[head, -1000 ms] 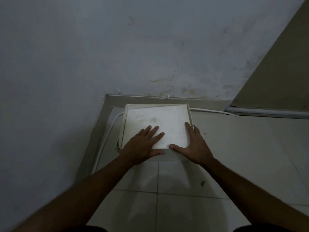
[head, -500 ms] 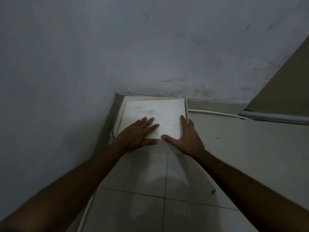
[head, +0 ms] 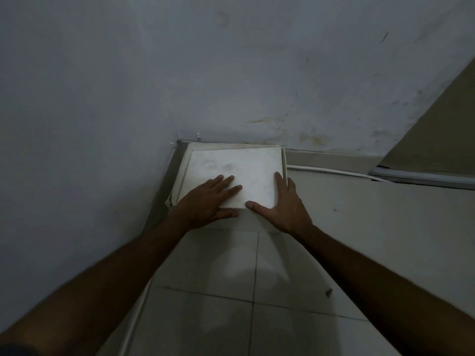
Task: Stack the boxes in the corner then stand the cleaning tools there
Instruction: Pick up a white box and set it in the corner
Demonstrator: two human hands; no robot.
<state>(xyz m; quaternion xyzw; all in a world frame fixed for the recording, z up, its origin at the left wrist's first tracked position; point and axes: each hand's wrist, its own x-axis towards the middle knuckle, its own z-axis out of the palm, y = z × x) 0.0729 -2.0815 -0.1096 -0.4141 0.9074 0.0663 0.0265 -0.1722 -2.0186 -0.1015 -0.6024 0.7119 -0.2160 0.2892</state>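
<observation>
A white flat box [head: 239, 165] lies on top of a slightly larger white box [head: 183, 173] whose rim shows along the left and back; the pair sits in the floor corner where two walls meet. My left hand [head: 208, 201] rests flat on the top box's near left part, fingers straight. My right hand [head: 282, 206] lies on the near right corner, fingers straight along the right edge and thumb along the near edge. No cleaning tools are in view.
A white cable [head: 334, 172] runs along the skirting to the right of the boxes. A door or panel [head: 437, 140] stands at the right with a grey strip under it. A small dark scrap [head: 328, 292] lies on the tiled floor.
The boxes have slid farther back into the corner, closing the gap to the back wall. Both hands stayed on the top box and moved with it.
</observation>
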